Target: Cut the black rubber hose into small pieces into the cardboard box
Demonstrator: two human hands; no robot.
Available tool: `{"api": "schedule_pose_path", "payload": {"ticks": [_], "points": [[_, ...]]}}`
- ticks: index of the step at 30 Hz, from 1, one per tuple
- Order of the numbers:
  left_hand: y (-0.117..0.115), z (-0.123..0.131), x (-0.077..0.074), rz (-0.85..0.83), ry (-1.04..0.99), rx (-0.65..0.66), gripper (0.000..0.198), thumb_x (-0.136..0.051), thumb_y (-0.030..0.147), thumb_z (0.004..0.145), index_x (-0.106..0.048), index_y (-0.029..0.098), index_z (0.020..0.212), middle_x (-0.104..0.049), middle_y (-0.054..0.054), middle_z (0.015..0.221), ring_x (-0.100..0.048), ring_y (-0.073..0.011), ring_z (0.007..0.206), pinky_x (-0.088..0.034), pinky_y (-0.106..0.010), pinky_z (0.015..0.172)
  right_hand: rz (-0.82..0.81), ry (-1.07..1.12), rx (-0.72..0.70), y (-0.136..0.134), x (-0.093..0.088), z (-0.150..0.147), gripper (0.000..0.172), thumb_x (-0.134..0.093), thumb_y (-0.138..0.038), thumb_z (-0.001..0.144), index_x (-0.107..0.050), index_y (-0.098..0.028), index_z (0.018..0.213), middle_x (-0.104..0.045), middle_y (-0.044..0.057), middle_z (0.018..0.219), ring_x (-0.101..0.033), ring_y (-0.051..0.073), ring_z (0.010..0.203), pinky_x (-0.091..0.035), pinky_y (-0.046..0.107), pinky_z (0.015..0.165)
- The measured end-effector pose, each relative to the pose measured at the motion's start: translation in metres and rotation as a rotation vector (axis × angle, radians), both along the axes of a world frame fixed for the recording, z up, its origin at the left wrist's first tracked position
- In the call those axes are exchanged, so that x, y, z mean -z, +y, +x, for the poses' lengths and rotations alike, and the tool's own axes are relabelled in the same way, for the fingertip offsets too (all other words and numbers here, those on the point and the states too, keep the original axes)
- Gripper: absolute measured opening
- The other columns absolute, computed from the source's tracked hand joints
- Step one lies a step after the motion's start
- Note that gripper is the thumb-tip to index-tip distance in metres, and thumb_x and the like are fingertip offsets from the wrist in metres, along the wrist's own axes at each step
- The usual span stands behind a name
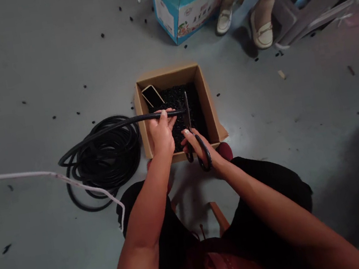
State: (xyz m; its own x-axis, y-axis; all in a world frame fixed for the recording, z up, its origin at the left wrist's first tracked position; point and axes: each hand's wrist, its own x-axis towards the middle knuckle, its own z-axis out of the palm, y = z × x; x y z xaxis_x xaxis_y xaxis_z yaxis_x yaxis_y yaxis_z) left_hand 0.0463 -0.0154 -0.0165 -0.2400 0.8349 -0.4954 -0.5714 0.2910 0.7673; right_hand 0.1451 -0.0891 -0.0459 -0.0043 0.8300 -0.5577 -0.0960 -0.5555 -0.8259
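Note:
My left hand [161,132] is closed round the end of a black corrugated tube [123,124], holding it level over an open cardboard box [209,107]. The tube runs left to a coil [104,157] lying on the floor. My right hand [198,145] grips black-handled scissors [189,119], whose blades point up and meet the tube's free end. The box is filled with several short black tube pieces [177,98], and a phone [152,96] leans in its back left corner.
A blue and white carton [186,6] stands on the grey floor behind the box. Another person's feet in white shoes [262,32] are at the upper right by a stool. A white cable [53,175] crosses the left. Small black bits lie scattered about.

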Motion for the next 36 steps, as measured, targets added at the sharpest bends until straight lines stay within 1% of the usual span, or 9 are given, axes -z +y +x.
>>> {"api": "schedule_pose_path", "payload": {"ticks": [5, 8, 13, 19, 22, 25, 28, 33, 36], "points": [[-0.003, 0.000, -0.003, -0.041, -0.034, 0.024, 0.012, -0.065, 0.017, 0.098, -0.054, 0.020, 0.094, -0.074, -0.003, 0.095, -0.074, -0.0199, 0.116, -0.052, -0.043, 0.113, 0.009, 0.010, 0.033, -0.002, 0.003, 0.001, 0.068, -0.064, -0.084, 0.075, -0.059, -0.023, 0.106, -0.063, -0.001, 0.086, -0.063, 0.014, 0.071, -0.052, 0.028, 0.065], [-0.004, -0.001, -0.005, -0.052, -0.053, 0.025, 0.012, -0.066, 0.019, 0.098, -0.055, 0.019, 0.096, -0.075, -0.005, 0.102, -0.071, -0.0212, 0.123, -0.052, -0.045, 0.114, 0.012, 0.039, 0.036, -0.002, 0.006, 0.001, 0.068, -0.065, -0.085, 0.074, -0.056, -0.024, 0.101, -0.061, -0.002, 0.081, -0.060, 0.012, 0.067, -0.051, 0.027, 0.061], [-0.004, 0.000, -0.003, -0.048, -0.068, 0.025, 0.010, -0.066, 0.018, 0.098, -0.055, 0.019, 0.100, -0.075, -0.003, 0.101, -0.073, -0.0188, 0.118, -0.055, -0.040, 0.109, 0.016, 0.108, 0.047, -0.004, 0.002, 0.001, 0.062, -0.066, -0.082, 0.077, -0.050, -0.025, 0.095, -0.051, -0.006, 0.070, -0.048, 0.011, 0.056, -0.044, 0.025, 0.049], [0.000, -0.001, 0.005, -0.046, -0.014, 0.036, 0.021, -0.073, 0.026, 0.094, -0.054, 0.021, 0.101, -0.076, -0.006, 0.104, -0.074, -0.0218, 0.116, -0.056, -0.043, 0.108, -0.026, 0.125, 0.036, -0.006, -0.009, -0.001, 0.057, -0.069, -0.075, 0.079, -0.043, -0.026, 0.090, -0.044, -0.008, 0.066, -0.042, 0.009, 0.051, -0.038, 0.024, 0.045], [0.001, -0.002, 0.008, -0.042, 0.011, 0.040, 0.024, -0.077, 0.028, 0.091, -0.054, 0.021, 0.097, -0.076, -0.006, 0.103, -0.074, -0.0224, 0.115, -0.056, -0.043, 0.108, -0.048, 0.116, 0.036, -0.008, -0.008, -0.002, 0.054, -0.068, -0.073, 0.081, -0.042, -0.026, 0.089, -0.041, -0.009, 0.063, -0.038, 0.008, 0.048, -0.033, 0.023, 0.044], [0.002, -0.003, 0.010, -0.046, 0.028, 0.041, 0.022, -0.074, 0.024, 0.092, -0.053, 0.021, 0.093, -0.076, -0.004, 0.096, -0.075, -0.0204, 0.110, -0.057, -0.041, 0.107, -0.070, 0.090, 0.046, -0.010, -0.003, -0.003, 0.054, -0.067, -0.074, 0.080, -0.041, -0.026, 0.087, -0.039, -0.010, 0.061, -0.035, 0.007, 0.046, -0.029, 0.022, 0.042], [0.002, -0.004, 0.012, -0.045, 0.043, 0.043, 0.019, -0.071, 0.021, 0.095, -0.053, 0.021, 0.092, -0.074, -0.002, 0.091, -0.076, -0.0184, 0.106, -0.057, -0.039, 0.106, -0.066, 0.049, 0.032, -0.012, 0.001, -0.004, 0.054, -0.065, -0.074, 0.081, -0.041, -0.026, 0.085, -0.040, -0.010, 0.061, -0.035, 0.007, 0.045, -0.029, 0.021, 0.041], [0.004, -0.004, 0.013, -0.032, 0.045, 0.032, 0.017, -0.070, 0.019, 0.095, -0.053, 0.021, 0.092, -0.075, -0.003, 0.090, -0.077, -0.0189, 0.102, -0.056, -0.041, 0.106, -0.069, 0.004, 0.024, -0.015, 0.003, -0.003, 0.050, -0.062, -0.072, 0.085, -0.045, -0.025, 0.085, -0.040, -0.010, 0.057, -0.036, 0.007, 0.043, -0.028, 0.021, 0.040], [0.005, -0.005, 0.013, -0.031, 0.043, 0.027, 0.017, -0.068, 0.017, 0.096, -0.052, 0.021, 0.091, -0.074, -0.002, 0.089, -0.077, -0.0184, 0.100, -0.056, -0.041, 0.106, -0.061, 0.003, 0.021, -0.016, 0.003, -0.003, 0.051, -0.063, -0.073, 0.084, -0.046, -0.025, 0.085, -0.043, -0.010, 0.058, -0.038, 0.007, 0.043, -0.031, 0.021, 0.039]]}}
